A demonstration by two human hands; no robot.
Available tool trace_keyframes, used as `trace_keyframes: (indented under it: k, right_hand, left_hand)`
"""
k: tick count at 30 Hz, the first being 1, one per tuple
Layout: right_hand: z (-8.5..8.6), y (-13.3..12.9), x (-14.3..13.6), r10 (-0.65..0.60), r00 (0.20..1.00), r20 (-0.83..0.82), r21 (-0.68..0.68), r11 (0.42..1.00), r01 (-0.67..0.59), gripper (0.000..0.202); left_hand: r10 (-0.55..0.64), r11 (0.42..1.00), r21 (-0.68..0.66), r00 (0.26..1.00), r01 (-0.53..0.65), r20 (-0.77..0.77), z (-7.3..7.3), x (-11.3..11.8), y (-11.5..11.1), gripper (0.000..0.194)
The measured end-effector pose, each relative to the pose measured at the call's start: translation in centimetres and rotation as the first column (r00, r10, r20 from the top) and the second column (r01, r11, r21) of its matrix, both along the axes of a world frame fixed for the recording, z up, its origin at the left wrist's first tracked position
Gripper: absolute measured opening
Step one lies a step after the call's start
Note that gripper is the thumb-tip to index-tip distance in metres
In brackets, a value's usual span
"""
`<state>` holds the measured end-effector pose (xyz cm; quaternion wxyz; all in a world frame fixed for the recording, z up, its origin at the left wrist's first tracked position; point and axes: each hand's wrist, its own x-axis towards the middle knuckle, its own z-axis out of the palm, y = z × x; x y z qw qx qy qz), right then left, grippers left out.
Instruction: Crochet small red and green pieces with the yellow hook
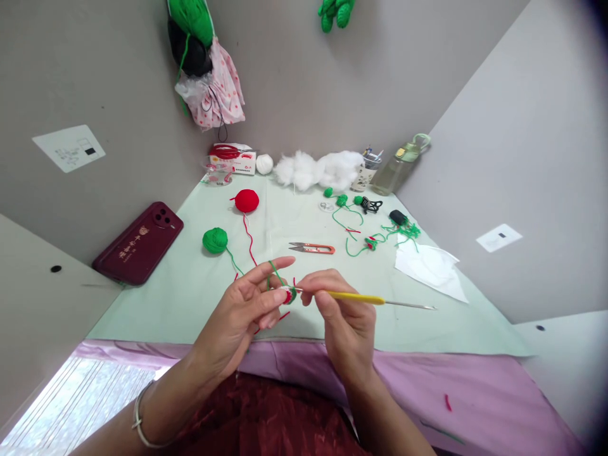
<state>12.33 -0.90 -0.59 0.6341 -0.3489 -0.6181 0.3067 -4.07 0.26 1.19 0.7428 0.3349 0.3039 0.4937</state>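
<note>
**Hook Meets Little Round Piece in Our Hands**

Taking the small red, white and green crochet piece [289, 296] as the centre of our clock, we have it above the near part of the pale surface [161, 310]. Our left hand [247, 297], at nine o'clock, pinches it between thumb and fingers, while the index finger is raised with a green strand [276, 273] over it. Our right hand [344, 310], at three o'clock, has its fingers clamped on the yellow-handled hook [357, 296]. One slim end of the hook reaches the piece; the other points away toward three.

Orange-handled snips [319, 248] lie at one o'clock, touching neither hand. The green yarn ball [215, 240] sits at ten, its strand leading toward our left hand, and the red yarn ball [247, 201] at eleven. White stuffing [318, 170] is heaped far back, between twelve and one. Farther out we see a dark red phone [137, 244] between nine and ten, a water bottle [393, 170] between one and two, and white sheets [430, 269] between two and three.
</note>
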Motion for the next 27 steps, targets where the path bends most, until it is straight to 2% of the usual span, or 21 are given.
trace_keyframes:
  k: [4,9,12,16,18,20,21,22,24,25,27]
  right_hand:
    - [-0.1,-0.5,0.1,-0.047,0.999,0.020,0.071,0.996,0.046,0.020]
    - [-0.1,-0.1,0.3,0.053,0.989,-0.135,0.017,0.999,-0.051,0.021]
    - [0.0,0.2,0.1,0.064,0.996,-0.055,0.027,0.998,-0.062,0.019]
    - [-0.5,0.0,-0.4,-0.070,0.992,0.107,0.108,0.992,0.058,0.024]
    - [-1.1,-0.2,-0.5,-0.197,0.951,0.238,0.241,0.960,0.139,0.031]
    - [-1.6,-0.2,-0.5,-0.298,0.900,0.317,0.379,0.910,0.168,0.038]
    - [-1.7,-0.2,-0.4,-0.309,0.894,0.325,0.403,0.900,0.165,0.040]
    - [-1.7,-0.2,-0.3,-0.291,0.910,0.296,0.375,0.911,0.170,0.038]
    - [-1.2,-0.1,0.0,-0.197,0.965,0.171,0.216,0.963,0.158,0.029]
    - [-0.9,0.0,0.1,-0.148,0.986,0.075,0.127,0.982,0.137,0.025]
    - [-0.4,0.2,0.1,-0.032,0.997,-0.068,0.029,0.999,0.034,0.022]
  left_hand:
    - [0.034,0.999,0.020,0.997,-0.033,-0.068,0.1,-0.5,0.0,0.039]
    - [0.007,0.999,0.040,0.998,-0.005,-0.069,0.0,-0.5,-0.1,0.035]
    - [-0.031,0.996,0.086,0.996,0.038,-0.083,-0.4,-0.2,-0.3,0.034]
    - [0.058,0.992,0.122,0.989,-0.042,-0.137,-0.9,0.3,-0.4,0.035]
    - [0.082,0.992,0.099,0.991,-0.071,-0.109,-1.1,0.5,-0.3,0.037]
    - [0.023,0.999,0.023,0.999,-0.023,-0.027,-1.1,0.6,-0.1,0.039]
    - [-0.016,0.999,-0.030,1.000,0.017,0.025,-1.1,0.6,0.0,0.039]
    - [-0.045,0.995,-0.082,0.996,0.051,0.074,-1.0,0.5,0.2,0.038]
    - [-0.062,0.985,-0.152,0.988,0.083,0.139,-0.8,0.3,0.4,0.033]
    - [-0.044,0.985,-0.160,0.988,0.067,0.147,-0.7,0.2,0.5,0.031]
    - [-0.007,0.992,-0.122,0.993,0.022,0.119,-0.4,0.2,0.4,0.031]
